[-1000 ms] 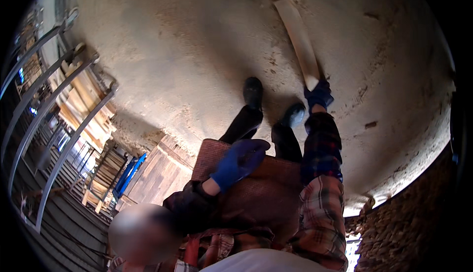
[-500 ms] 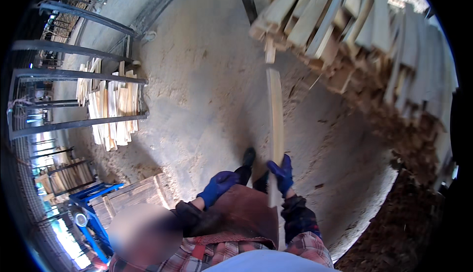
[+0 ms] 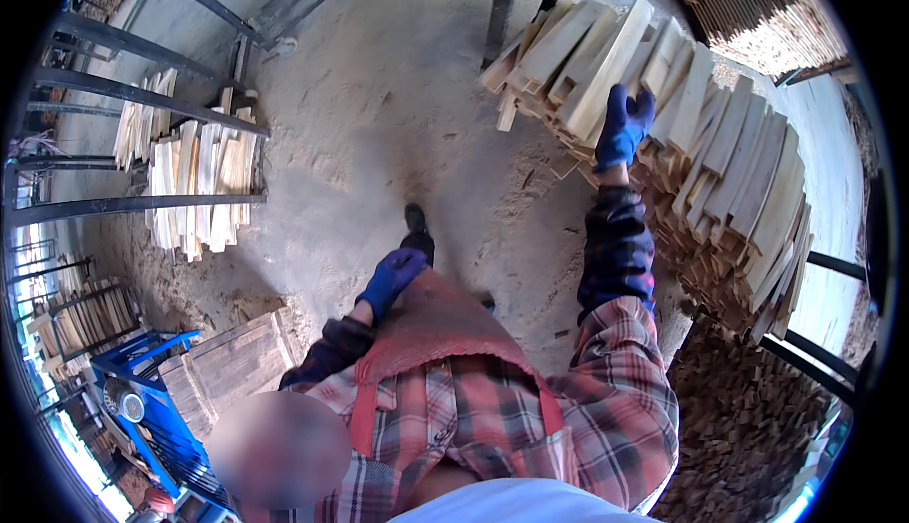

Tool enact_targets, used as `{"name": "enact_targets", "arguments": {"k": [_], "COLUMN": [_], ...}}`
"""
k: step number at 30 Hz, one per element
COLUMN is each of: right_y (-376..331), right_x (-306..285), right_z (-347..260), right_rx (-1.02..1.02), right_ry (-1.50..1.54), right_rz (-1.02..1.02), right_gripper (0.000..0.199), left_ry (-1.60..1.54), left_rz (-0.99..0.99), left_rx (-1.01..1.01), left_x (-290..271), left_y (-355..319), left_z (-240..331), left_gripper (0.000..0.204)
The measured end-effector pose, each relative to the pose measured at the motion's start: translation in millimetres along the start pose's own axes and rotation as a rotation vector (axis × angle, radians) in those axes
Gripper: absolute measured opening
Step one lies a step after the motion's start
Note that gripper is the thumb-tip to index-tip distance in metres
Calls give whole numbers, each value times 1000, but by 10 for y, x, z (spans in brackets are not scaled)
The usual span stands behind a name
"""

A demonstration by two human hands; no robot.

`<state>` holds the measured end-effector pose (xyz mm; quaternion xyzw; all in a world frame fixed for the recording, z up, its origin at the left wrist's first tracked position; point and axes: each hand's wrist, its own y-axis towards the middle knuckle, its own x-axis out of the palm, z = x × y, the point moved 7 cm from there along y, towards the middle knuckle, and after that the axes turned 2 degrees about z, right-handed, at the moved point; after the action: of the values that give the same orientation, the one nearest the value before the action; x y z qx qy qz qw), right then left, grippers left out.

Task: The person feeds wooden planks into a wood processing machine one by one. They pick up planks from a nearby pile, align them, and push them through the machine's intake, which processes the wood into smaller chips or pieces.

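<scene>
My right hand point(image 3: 625, 125), in a blue-purple glove, reaches out to a large stack of wooden slats point(image 3: 734, 159) at the upper right. Its thumb and fingers are apart, at the near end of a pale slat point(image 3: 611, 73) lying on top; whether the palm touches the wood is hard to see. My left hand point(image 3: 393, 282), gloved alike, is curled closed at the edge of the brownish-red apron point(image 3: 445, 319) in front of my body, and the apron is drawn outward there.
Dark metal racks point(image 3: 142, 97) stand at the left, with more slats point(image 3: 204, 182) among them. A blue metal frame point(image 3: 142, 409) and a wooden board point(image 3: 227, 367) are at the lower left. A heap of wood pieces point(image 3: 739, 419) lies at the lower right. Sawdust covers the concrete floor point(image 3: 379, 125).
My right hand has moved from the long slat beside my body up and away to the stack. That slat no longer stands out over the floor. My left hand stays at the apron.
</scene>
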<state>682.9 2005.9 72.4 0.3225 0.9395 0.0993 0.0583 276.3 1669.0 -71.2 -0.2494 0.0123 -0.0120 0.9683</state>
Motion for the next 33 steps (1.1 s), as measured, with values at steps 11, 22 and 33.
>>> {"name": "enact_targets", "arguments": {"k": [11, 22, 33], "right_y": [-697, 1952, 2527], "right_x": [1757, 3879, 4009], "right_z": [-127, -911, -473], "right_rx": [224, -581, -531], "right_ry": [44, -177, 14], "right_rz": [-193, 105, -53], "right_gripper": [52, 90, 69], "left_ry": [57, -371, 33], "left_rz": [75, -226, -390], "left_rx": [410, 1041, 1229], "left_x": [-1031, 853, 1175], "left_y": [2825, 4824, 5280], "left_z": [3176, 6655, 6977], "left_gripper": [35, 67, 64]}}
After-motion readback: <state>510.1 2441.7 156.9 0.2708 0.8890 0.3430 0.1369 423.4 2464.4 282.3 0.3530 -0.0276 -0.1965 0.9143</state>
